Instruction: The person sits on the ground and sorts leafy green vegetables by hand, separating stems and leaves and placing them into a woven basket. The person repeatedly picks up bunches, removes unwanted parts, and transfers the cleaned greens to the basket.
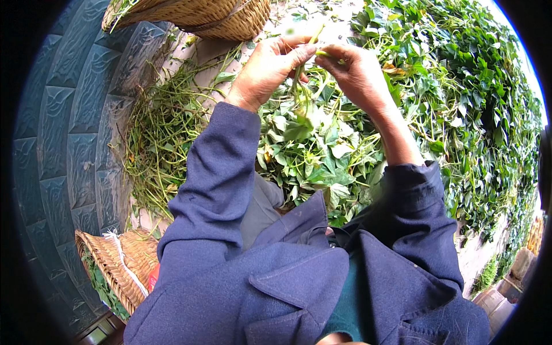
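My left hand [263, 69] grips a few green vine stems [297, 79], whose lower ends hang down over the leaves. Close beside it, my right hand [360, 73] pinches a short pale green stem [323, 53] between thumb and fingers. The fingertips of both hands almost meet. Below them spreads a heap of leafy green vines [310, 151]. Left of the heap lies a pile of thin stems [168, 142] with few leaves. Whether the pinched stem joins those in my left hand cannot be made out.
A large woven basket [224, 19] stands at the top. Another woven basket [133, 250] with leaves inside sits at lower left, a white cord across it. Blue-grey wall tiles [64, 108] rise along the left. A tall bank of leafy vines [474, 95] covers the right side.
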`<state>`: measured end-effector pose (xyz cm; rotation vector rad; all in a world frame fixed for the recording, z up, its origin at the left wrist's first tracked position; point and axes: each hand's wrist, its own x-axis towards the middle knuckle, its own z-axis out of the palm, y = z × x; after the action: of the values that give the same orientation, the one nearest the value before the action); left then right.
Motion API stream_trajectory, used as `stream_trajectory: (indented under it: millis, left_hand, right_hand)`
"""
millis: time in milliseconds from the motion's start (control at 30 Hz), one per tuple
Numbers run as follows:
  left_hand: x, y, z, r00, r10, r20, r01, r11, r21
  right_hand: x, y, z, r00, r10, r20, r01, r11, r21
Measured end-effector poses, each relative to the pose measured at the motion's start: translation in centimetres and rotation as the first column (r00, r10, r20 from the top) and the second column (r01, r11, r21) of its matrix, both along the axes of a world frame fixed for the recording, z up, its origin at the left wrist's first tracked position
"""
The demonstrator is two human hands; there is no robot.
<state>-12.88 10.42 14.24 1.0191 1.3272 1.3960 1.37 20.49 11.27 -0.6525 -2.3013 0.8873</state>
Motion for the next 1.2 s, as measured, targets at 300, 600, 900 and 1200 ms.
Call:
stream_trajectory:
  millis: [300,600,900,1200]
  left_hand:
    - [-3.7,0.0,-1.4,0.804,0.013,0.594,-0.108,0.986,0.124]
    - [-1.6,1.3,-1.4,0.802,-0.018,0.597,-0.129,0.970,0.204]
    - [0.8,1.6,0.0,0.979,0.204,0.033,-0.206,0.974,0.097]
    - [1.6,2.3,-1.1,0.898,0.226,-0.377,-0.202,0.974,0.101]
  right_hand:
    - [1.6,1.8,1.1,0.952,-0.020,-0.306,-0.174,0.787,-0.592]
    - [-1.4,-3.4,0.5,0.982,-0.036,-0.186,0.037,0.999,0.002]
    - [-0.4,-3.3,1.2,0.992,-0.117,-0.044,0.124,0.967,0.222]
    - [0.9,-2.9,1.9,0.976,-0.167,0.142,0.123,0.954,0.274]
